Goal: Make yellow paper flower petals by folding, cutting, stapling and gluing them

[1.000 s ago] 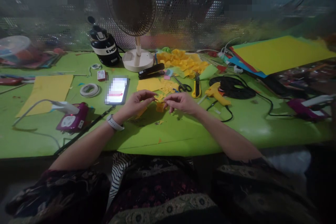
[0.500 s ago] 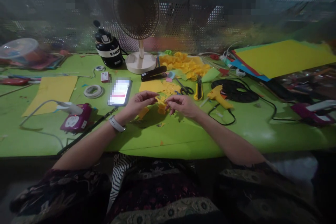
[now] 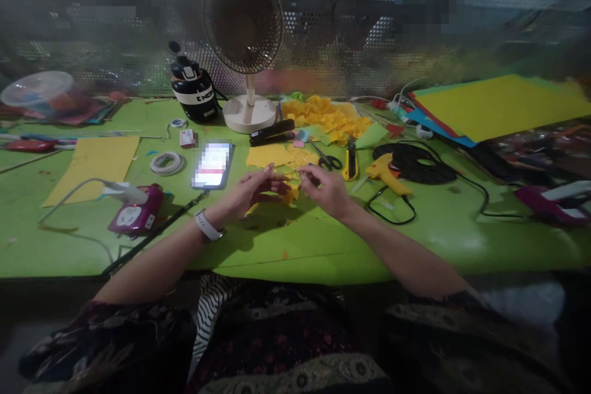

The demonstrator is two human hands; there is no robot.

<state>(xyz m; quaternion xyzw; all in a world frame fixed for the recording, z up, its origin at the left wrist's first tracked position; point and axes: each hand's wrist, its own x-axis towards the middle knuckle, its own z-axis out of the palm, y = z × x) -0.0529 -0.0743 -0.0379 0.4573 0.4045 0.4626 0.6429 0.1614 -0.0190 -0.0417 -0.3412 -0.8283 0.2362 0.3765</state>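
My left hand (image 3: 252, 192), with a white watch strap (image 3: 209, 225) on its wrist, is closed around a small piece of yellow paper (image 3: 292, 183). My right hand (image 3: 327, 191) is pinched at the right side of this piece, and its fingertips partly cover the edge. Under and behind the hands lie yellow paper scraps (image 3: 300, 159) and a flat yellow sheet (image 3: 266, 155). Black-handled scissors (image 3: 330, 162) and a yellow cutter knife (image 3: 350, 161) rest just beyond my right hand. A yellow glue gun (image 3: 386, 173) lies to its right.
A phone (image 3: 212, 165), a tape roll (image 3: 166, 163) and a purple power adapter (image 3: 136, 209) are on the left. Behind stand a fan (image 3: 249, 112) and a black bottle (image 3: 194, 95). A stapler (image 3: 272, 132), crinkled yellow paper (image 3: 325, 116) and coloured sheets (image 3: 498, 104) lie farther back.
My left hand has turned, its fingers now curling over the yellow paper. My right hand's fingertips have shifted slightly right, away from the left fingers. The whole view has tilted a little.
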